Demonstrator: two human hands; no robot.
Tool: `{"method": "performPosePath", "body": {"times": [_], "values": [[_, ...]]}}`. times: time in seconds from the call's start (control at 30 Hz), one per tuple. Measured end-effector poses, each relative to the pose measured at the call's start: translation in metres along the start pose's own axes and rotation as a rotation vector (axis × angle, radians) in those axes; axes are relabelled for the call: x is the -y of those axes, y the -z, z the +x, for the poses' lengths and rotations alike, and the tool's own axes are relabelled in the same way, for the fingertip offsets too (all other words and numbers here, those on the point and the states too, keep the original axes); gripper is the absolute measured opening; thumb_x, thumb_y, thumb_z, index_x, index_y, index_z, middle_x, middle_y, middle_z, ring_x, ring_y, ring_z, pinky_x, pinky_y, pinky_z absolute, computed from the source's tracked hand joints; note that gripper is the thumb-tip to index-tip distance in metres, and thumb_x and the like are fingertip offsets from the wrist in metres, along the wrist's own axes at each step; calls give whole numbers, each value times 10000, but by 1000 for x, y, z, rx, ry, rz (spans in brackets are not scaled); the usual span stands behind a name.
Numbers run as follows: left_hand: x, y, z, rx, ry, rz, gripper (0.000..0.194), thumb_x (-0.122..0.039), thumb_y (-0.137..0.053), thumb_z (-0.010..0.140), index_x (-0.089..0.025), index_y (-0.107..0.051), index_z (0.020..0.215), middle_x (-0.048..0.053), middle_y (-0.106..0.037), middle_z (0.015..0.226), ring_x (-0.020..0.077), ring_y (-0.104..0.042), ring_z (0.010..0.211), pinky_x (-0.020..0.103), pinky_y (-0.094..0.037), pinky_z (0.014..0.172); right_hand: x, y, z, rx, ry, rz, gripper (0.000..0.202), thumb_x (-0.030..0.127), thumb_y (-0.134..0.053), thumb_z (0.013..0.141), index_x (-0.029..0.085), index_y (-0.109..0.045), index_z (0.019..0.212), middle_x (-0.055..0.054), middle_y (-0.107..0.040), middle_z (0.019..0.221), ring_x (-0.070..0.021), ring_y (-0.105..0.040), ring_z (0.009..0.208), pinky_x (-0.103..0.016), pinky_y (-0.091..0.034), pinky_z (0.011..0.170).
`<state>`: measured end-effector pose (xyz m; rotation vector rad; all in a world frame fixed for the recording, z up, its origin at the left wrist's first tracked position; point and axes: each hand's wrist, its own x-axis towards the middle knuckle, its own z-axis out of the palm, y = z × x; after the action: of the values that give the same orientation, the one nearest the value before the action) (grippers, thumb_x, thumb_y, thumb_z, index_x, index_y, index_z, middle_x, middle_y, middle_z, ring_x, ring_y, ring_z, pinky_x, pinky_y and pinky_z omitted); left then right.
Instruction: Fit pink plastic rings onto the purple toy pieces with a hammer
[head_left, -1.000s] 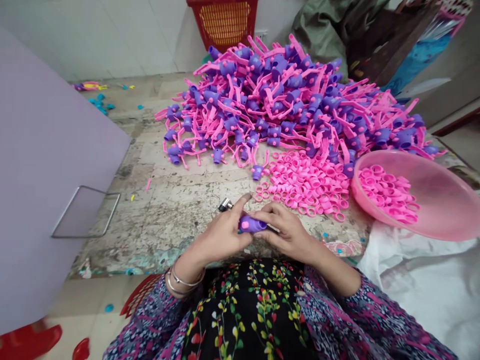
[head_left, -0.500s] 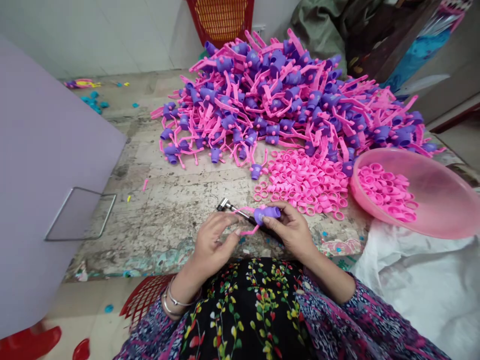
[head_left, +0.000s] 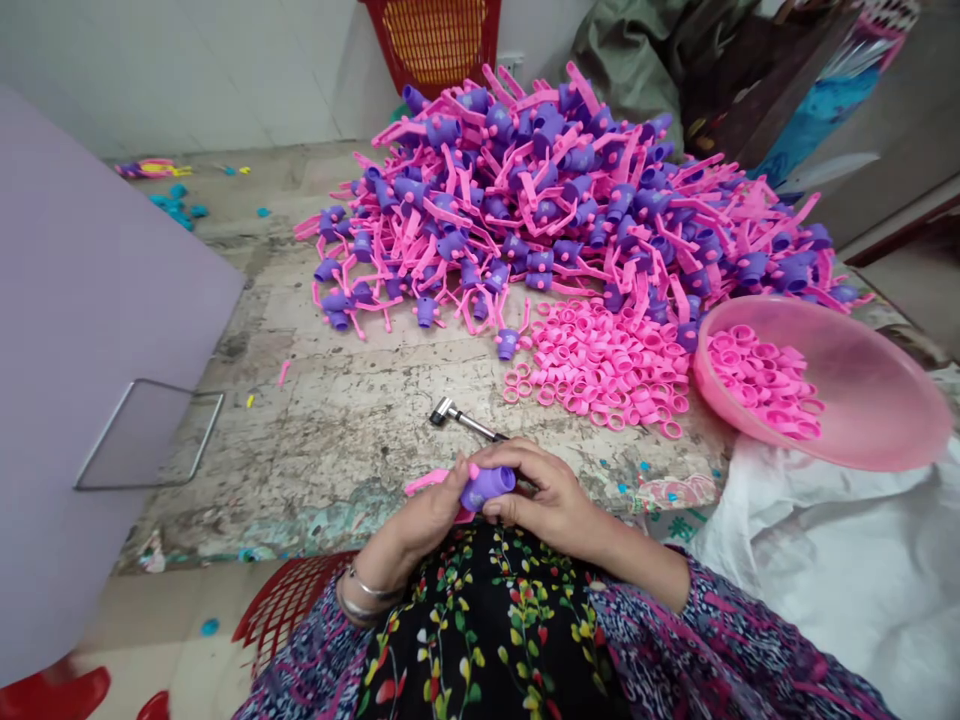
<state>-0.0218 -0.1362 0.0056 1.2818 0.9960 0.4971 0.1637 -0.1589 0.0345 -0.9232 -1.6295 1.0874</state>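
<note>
At the table's front edge, close to my body, both my hands hold one purple plastic toy torso with pink arms (head_left: 486, 488). It lies on its side, its round open end facing right. My left hand (head_left: 429, 515) is closed round the pink arms at its left end, hiding part of them. The fingers of my right hand (head_left: 551, 500) wrap over the top of the purple body, thumb underneath. Just beyond my hands lies a small hammer (head_left: 471, 424), its metal head to the left and its dark handle partly hidden behind my right hand.
A big heap of purple and pink toy torsos (head_left: 540, 200) covers the back of the table (head_left: 352, 400). In front of it are many loose pink rings (head_left: 607, 365). More rings lie in a pink bowl (head_left: 877, 370) at right. A lilac panel (head_left: 90, 330) stands at left.
My hands have brought the toy torso left and down toward my lap. My left fingers have closed round its arms, and more of the hammer's shaft now shows.
</note>
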Motion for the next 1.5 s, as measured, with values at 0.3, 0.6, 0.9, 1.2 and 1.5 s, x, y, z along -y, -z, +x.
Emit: {"method": "performPosePath", "body": {"times": [0.3, 0.6, 0.9, 1.2, 1.5], "values": [[-19, -18, 10, -43, 298, -461, 674, -744, -355, 847, -174, -514, 525, -12, -479, 376, 91, -457, 357, 205, -316, 409, -6, -10, -3, -143, -41, -102, 258, 339, -694, 856, 232, -646, 1085, -25, -624, 892, -160, -605, 795, -299, -497, 728], [-25, -8, 18, -44, 264, -491, 593, -631, -405, 874, -137, -594, 607, 38, -578, 436, 65, -414, 322, 189, -261, 363, -21, 15, 14, -7, -121, -72, 249, 381, -673, 871, 229, -654, 1068, -37, -674, 961, -177, -643, 856, -310, -504, 760], [-27, 4, 16, -104, 247, -574, 560, -553, -476, 842, -63, -691, 1007, 30, -593, 543, 85, -460, 401, 193, -302, 396, -72, 41, 52, 50, -224, -972, 203, 146, -520, 909, 115, -719, 935, -169, -637, 920, -287, -548, 899, -398, -409, 771], [-32, 4, 24, -195, 132, -679, 429, -470, -531, 813, -90, -703, 913, 61, -651, 673, 95, -472, 444, 213, -318, 397, -51, 34, 36, -72, -42, -467, 89, 238, -564, 912, 184, -635, 921, -84, -649, 988, -211, -599, 941, -357, -477, 824], [-33, -5, 19, -297, 143, -694, 329, -457, -619, 758, -131, -666, 776, 19, -599, 532, 113, -495, 447, 218, -333, 413, -33, 26, 20, -57, -67, -419, 227, 209, -625, 837, 208, -527, 1042, -27, -640, 869, -157, -625, 753, -285, -488, 673]]}}
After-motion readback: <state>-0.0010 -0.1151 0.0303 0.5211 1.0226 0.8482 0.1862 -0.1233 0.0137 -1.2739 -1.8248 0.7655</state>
